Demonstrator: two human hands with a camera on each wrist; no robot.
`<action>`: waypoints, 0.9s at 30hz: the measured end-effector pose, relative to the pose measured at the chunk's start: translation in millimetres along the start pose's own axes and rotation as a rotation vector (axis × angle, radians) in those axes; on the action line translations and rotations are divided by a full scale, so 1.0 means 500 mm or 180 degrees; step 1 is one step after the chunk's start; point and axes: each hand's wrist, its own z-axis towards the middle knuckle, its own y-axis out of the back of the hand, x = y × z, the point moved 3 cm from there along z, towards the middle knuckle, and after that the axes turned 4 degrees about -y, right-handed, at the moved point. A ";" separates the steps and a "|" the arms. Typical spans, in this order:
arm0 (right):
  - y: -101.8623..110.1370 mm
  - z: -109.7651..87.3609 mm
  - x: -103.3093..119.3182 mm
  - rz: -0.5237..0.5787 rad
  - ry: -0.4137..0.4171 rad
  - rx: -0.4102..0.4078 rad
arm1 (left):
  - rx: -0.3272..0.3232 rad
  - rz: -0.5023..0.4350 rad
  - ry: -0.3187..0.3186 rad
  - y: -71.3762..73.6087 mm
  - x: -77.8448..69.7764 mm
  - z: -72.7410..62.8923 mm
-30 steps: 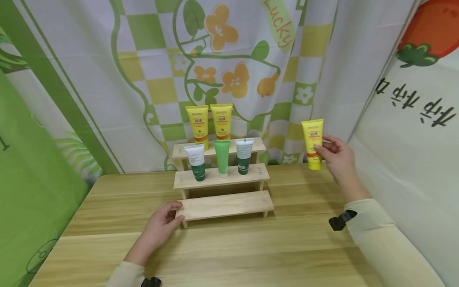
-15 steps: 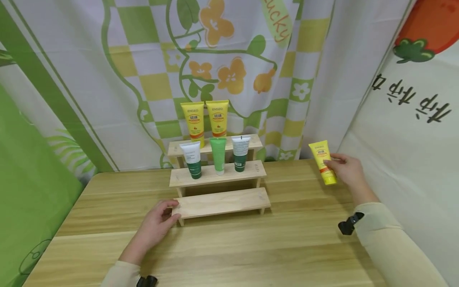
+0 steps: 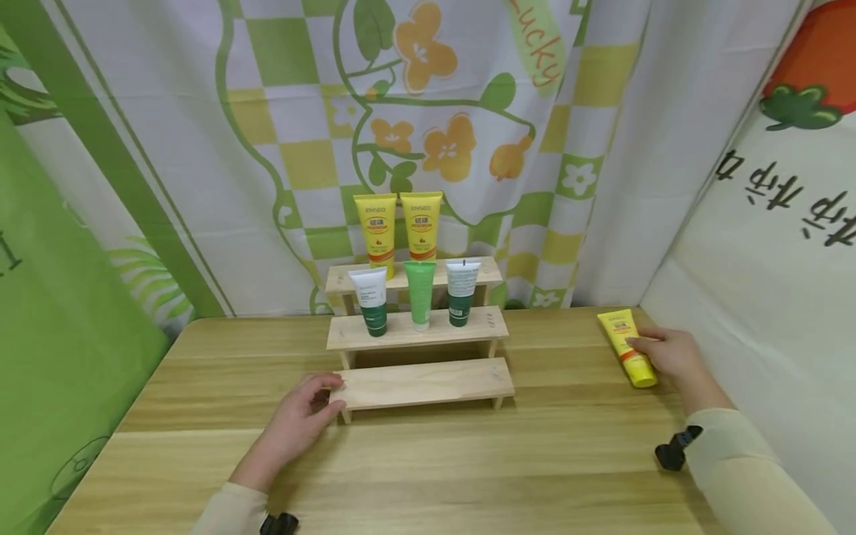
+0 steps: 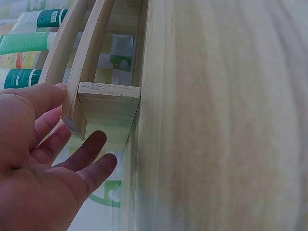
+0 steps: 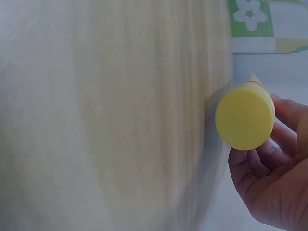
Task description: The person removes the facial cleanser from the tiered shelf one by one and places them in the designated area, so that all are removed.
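Altogether six tubes (image 3: 622,338), one stand (image 3: 423,385).

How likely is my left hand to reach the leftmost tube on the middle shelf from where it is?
Probably yes: your left hand is at the left end of the bottom shelf, one step below the white and green tube, and nothing seems to stand between them.
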 end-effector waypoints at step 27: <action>-0.009 -0.003 -0.015 -0.0114 -0.0002 0.0055 | 0.0026 0.0144 0.0008 0.005 -0.003 0.003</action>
